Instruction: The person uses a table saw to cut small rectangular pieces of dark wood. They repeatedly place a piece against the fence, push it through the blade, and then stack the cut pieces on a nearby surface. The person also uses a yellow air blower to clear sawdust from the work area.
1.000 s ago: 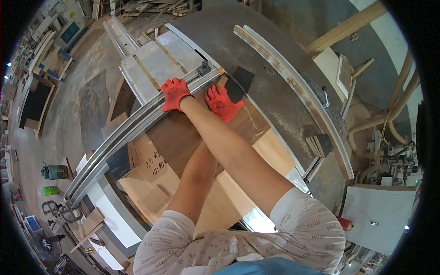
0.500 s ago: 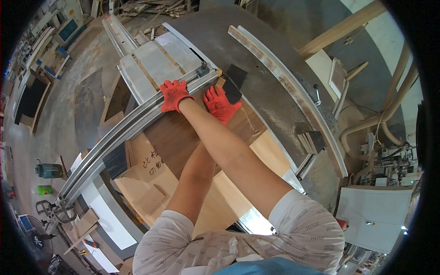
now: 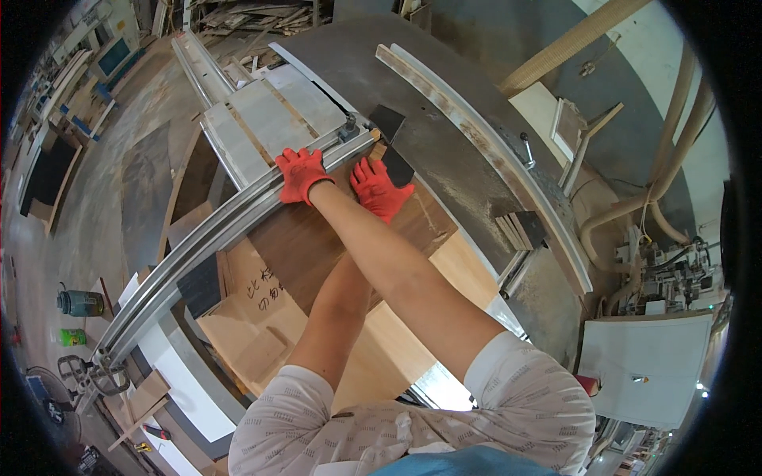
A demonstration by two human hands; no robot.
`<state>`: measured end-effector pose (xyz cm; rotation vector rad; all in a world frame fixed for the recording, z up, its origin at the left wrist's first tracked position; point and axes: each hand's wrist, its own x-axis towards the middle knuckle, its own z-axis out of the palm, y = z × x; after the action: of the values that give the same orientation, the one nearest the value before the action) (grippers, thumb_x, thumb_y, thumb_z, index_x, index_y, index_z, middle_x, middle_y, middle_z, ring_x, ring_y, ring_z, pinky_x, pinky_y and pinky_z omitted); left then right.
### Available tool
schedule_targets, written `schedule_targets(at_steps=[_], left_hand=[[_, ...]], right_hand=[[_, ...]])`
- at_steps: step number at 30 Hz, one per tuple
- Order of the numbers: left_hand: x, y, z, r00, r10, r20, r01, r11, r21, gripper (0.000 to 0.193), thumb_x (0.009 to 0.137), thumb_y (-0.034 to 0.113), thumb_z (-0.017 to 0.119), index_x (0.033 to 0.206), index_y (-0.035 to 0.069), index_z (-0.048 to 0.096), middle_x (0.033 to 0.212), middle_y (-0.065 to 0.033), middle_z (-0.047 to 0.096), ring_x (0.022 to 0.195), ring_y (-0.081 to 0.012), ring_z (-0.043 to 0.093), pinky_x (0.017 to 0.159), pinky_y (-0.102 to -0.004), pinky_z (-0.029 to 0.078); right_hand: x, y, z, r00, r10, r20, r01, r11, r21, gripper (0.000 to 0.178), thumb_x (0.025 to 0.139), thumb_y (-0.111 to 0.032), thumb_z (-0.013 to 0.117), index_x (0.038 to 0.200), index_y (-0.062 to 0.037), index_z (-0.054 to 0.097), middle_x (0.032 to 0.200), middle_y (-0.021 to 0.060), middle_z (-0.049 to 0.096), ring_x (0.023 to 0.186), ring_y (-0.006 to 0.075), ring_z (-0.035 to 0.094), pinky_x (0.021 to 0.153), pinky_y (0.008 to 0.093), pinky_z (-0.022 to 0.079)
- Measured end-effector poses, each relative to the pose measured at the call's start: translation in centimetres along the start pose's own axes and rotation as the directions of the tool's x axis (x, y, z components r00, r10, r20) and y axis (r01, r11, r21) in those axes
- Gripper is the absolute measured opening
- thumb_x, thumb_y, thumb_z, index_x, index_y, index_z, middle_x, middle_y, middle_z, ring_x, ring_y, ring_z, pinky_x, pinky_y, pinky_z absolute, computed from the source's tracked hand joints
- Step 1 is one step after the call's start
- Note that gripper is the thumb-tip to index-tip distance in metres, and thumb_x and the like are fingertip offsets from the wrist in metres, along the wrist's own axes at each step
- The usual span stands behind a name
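Well, from where I stand, the person's forearms cross, the right over the left, and both hands wear red gloves. Everything here I place by the long aluminium fence [image 3: 206, 230] that slants across the sliding-table saw.

The right hand [image 3: 302, 175] sits on top of the fence, fingers spaced apart and bent over the metal; I can't tell how firmly they press or where the thumb tucks. The left hand [image 3: 381, 190], just right of the fence, lies palm down with fingers a little spread on the brown wood-grain board [image 3: 286, 246]. That board lies along the fence's right side. By the left fingertips, near the fence's far end, are a small wooden block [image 3: 379, 151] and a black plate [image 3: 398, 168].

As for writing, a tan board [image 3: 258, 301] right of the fence, nearer the body, carries a few dark handwritten characters. The right glove's back bears a dark printed mark, too small to make out, and the pale sleeves [image 3: 528, 385] repeat rows of tiny print. Left of the fence's near end stand a dark teal jug [image 3: 81, 302] and a bright green container [image 3: 73, 337]; any lettering on them is too blurred for me.
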<state>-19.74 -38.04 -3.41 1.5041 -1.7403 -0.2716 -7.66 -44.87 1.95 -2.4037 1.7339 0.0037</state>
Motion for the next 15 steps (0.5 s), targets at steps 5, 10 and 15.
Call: schedule_targets(at_steps=[5, 10, 15], left_hand=[[-1.0, -0.1, 0.1, 1.000, 0.018, -0.004, -0.018, 1.000, 0.016, 0.091, 0.057, 0.055, 0.093, 0.124, 0.007, 0.055, 0.142, -0.0258, 0.053, 0.137, -0.0444, 0.044, 0.116, -0.0601, 0.031], [-3.5, -1.2, 0.7, 0.998, -0.055, -0.015, 0.057, 0.994, 0.094, 0.094, 0.058, 0.059, 0.092, 0.129, 0.009, 0.055, 0.147, -0.0279, 0.051, 0.140, -0.0445, 0.042, 0.117, -0.0607, 0.029], [-4.7, 1.4, -1.4, 0.998, -0.044, -0.052, 0.050, 0.990, 0.134, 0.091, 0.057, 0.058, 0.092, 0.127, 0.014, 0.053, 0.125, -0.0121, 0.059, 0.126, -0.0381, 0.051, 0.116, -0.0601, 0.028]], right_hand=[[-4.9, 1.1, -0.9, 0.974, -0.127, -0.189, 0.145, 0.986, 0.084, 0.072, 0.078, -0.041, 0.074, 0.144, -0.0154, 0.058, 0.149, 0.0115, 0.052, 0.135, 0.0359, 0.049, 0.112, 0.0600, 0.032], [-23.3, 4.5, -1.7, 0.742, 0.031, -0.669, 0.354, 0.830, 0.430, 0.051, 0.086, -0.018, 0.078, 0.134, -0.0065, 0.064, 0.146, 0.0179, 0.060, 0.144, 0.0442, 0.045, 0.116, 0.0575, 0.035], [-45.4, 5.2, 7.7, 0.853, 0.403, -0.331, -0.210, 0.846, 0.489, 0.053, 0.086, -0.022, 0.077, 0.132, -0.0018, 0.062, 0.133, 0.0195, 0.065, 0.130, 0.0400, 0.056, 0.114, 0.0535, 0.039]])
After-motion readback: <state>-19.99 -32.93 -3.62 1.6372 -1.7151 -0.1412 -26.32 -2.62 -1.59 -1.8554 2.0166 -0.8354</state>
